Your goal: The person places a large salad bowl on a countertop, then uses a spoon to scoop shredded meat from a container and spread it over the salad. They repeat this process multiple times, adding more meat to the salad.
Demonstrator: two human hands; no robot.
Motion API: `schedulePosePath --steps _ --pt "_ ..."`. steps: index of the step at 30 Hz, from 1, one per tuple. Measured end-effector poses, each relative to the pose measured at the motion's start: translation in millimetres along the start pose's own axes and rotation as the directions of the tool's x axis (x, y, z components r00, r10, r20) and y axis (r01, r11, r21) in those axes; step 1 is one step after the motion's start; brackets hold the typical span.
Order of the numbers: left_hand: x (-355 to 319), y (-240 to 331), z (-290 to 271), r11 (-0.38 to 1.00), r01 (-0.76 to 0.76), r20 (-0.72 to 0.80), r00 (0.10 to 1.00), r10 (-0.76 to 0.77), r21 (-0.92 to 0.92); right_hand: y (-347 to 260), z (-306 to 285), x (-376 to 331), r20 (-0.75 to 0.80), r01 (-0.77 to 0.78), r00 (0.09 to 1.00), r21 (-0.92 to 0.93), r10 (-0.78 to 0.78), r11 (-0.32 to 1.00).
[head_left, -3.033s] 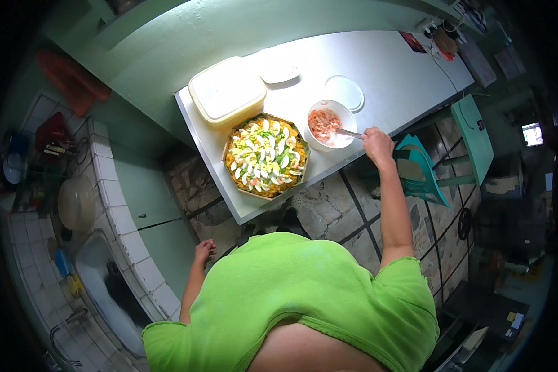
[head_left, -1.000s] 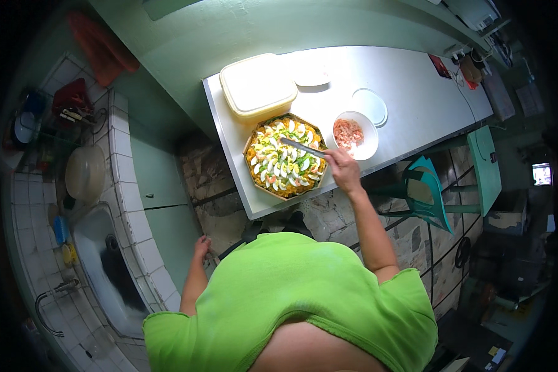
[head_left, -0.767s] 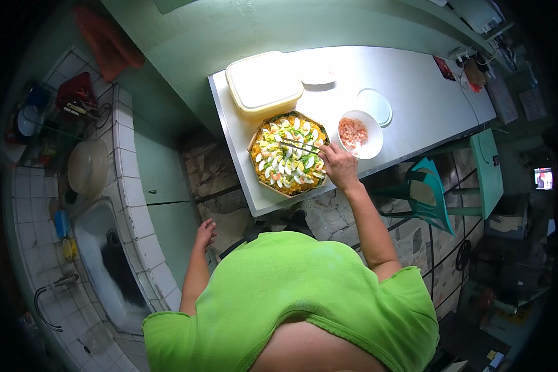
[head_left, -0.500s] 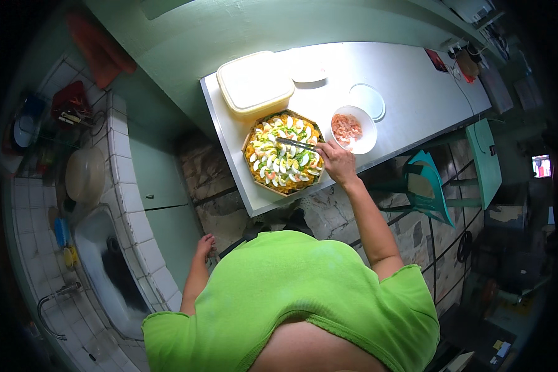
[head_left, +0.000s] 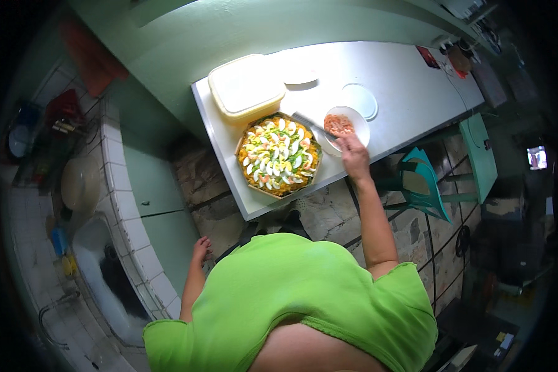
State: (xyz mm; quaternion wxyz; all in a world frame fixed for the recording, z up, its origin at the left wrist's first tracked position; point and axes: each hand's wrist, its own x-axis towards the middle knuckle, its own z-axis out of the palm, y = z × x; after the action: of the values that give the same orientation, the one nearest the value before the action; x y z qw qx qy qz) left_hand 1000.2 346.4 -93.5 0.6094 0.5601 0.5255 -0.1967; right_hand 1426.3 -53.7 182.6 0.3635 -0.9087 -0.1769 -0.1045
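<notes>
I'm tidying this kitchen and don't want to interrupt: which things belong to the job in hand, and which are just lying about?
In use:
tongs, in the right hand
bowl of pink pieces
egg-topped food in its tray

Apparently lying about:
lidded tub
round lid
teal chair

We find glare bleaching the white table (head_left: 403,87) and the lid (head_left: 247,84) at its left end; over it, the tongs (head_left: 317,127) blur. Left of the table, the sink (head_left: 93,273) looks dim and soft; right of it, shadow deepens and edges bend.

The table (head_left: 409,80) bears these — tray (head_left: 264,190), bowl (head_left: 361,128), tub (head_left: 248,88).
</notes>
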Motion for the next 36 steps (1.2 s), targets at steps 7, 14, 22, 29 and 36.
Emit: schedulePosePath --steps 7,14,22,29,36 --pt "1 -3 -9 0.997 0.059 0.013 0.998 -0.06 0.051 62 -48 9 0.002 -0.233 0.966 -0.425 0.258 0.875" --pt "-1 20 1 0.997 -0.039 0.05 0.998 0.035 0.073 75 -34 21 0.041 -0.216 0.965 -0.439 0.26 0.872" --pt "1 24 2 0.997 -0.033 0.048 0.998 0.03 0.065 49 -55 -1 0.038 -0.258 0.964 -0.094 0.263 0.961" --pt "7 8 1 0.998 0.029 0.005 1.0 -0.029 0.062 -21 4 -56 0.281 -0.08 0.956 -0.025 0.084 0.997" --pt "5 2 -1 0.999 0.027 0.008 1.0 -0.028 0.031 -48 5 -54 0.283 -0.034 0.957 -0.129 0.069 0.991"
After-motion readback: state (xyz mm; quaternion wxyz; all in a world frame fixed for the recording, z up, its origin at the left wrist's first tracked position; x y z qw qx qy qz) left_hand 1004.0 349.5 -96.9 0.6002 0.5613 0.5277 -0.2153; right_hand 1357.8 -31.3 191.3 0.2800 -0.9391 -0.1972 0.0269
